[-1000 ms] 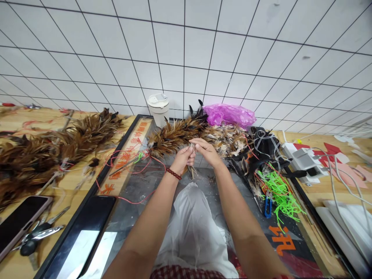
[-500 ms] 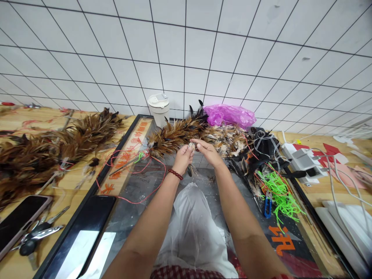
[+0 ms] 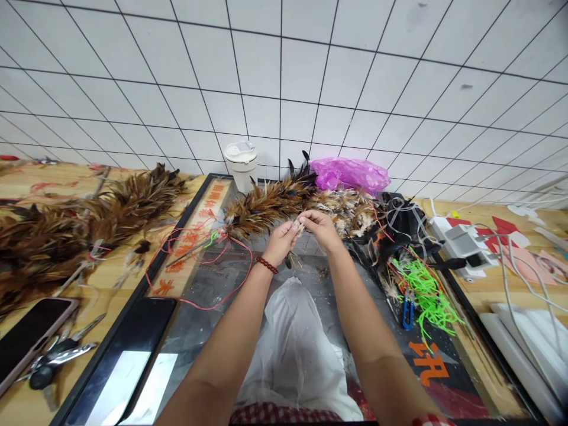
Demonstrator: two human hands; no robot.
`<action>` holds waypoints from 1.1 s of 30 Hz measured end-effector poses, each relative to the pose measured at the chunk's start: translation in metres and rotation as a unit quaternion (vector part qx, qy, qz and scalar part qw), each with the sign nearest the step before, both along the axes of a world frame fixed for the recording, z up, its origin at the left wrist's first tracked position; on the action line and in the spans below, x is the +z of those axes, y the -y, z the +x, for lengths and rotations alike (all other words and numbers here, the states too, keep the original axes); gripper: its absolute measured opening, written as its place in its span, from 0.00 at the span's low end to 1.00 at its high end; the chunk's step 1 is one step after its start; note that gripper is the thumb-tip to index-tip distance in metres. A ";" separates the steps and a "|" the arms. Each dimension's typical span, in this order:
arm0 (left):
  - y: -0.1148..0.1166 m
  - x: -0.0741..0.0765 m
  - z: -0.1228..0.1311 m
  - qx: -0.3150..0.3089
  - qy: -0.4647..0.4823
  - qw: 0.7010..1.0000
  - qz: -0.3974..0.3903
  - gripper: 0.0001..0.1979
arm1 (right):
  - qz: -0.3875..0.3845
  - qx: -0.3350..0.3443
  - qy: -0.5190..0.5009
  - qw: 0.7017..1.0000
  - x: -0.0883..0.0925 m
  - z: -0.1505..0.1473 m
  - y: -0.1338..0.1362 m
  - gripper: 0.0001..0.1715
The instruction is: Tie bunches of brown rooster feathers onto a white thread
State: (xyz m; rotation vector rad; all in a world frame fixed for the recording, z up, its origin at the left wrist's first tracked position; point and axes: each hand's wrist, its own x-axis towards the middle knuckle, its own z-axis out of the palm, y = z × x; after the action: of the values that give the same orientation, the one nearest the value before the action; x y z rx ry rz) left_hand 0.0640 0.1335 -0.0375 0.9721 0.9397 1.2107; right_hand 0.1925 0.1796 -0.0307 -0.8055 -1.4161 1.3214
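Note:
My left hand (image 3: 282, 241), a beaded bracelet on its wrist, is closed on a small bunch of feathers (image 3: 289, 260). The dark feather tips hang below the fingers and the pale ends show above. My right hand (image 3: 323, 228) pinches at those pale ends, its thumb and fingertips meeting the left fingers. Just behind the hands lies a brown feather duster (image 3: 266, 207), its stick pointing left with red string (image 3: 213, 309) looped around it. A pile of loose pale and brown feathers (image 3: 348, 210) lies behind my right hand.
A white lidded cup (image 3: 242, 168) and a pink plastic bag (image 3: 350, 173) stand by the tiled wall. On the right are green strings (image 3: 435, 296), blue snips (image 3: 407, 310) and a power strip (image 3: 461, 245). More feather dusters (image 3: 110, 213), phones (image 3: 38, 334) and keys (image 3: 57, 358) lie left.
My right hand's fingers have curled in more at the pale feather ends and the hand has shifted slightly. The left hand keeps hold of the feathers.

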 end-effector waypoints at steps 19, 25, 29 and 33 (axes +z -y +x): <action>0.002 0.008 -0.003 -0.005 0.069 0.997 -0.024 0.21 | 0.045 -0.065 0.126 0.989 0.002 -0.001 -0.003 0.16; 0.000 0.006 -0.005 0.022 0.068 0.997 -0.025 0.21 | 0.045 -0.202 -0.009 0.978 0.016 0.019 -0.006 0.17; -0.003 0.003 -0.004 0.057 0.070 0.995 -0.032 0.19 | 0.022 0.007 0.035 0.999 0.031 0.039 0.003 0.18; -0.004 0.002 -0.002 0.074 0.054 0.995 -0.039 0.18 | 0.076 0.108 0.222 0.966 0.034 0.032 0.010 0.13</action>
State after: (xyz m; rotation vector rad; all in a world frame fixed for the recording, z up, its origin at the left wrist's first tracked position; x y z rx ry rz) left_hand 0.0618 0.1374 -0.0356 0.7780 0.9797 1.3277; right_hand 0.2241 0.1698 0.0029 -0.8987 -1.9817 1.2169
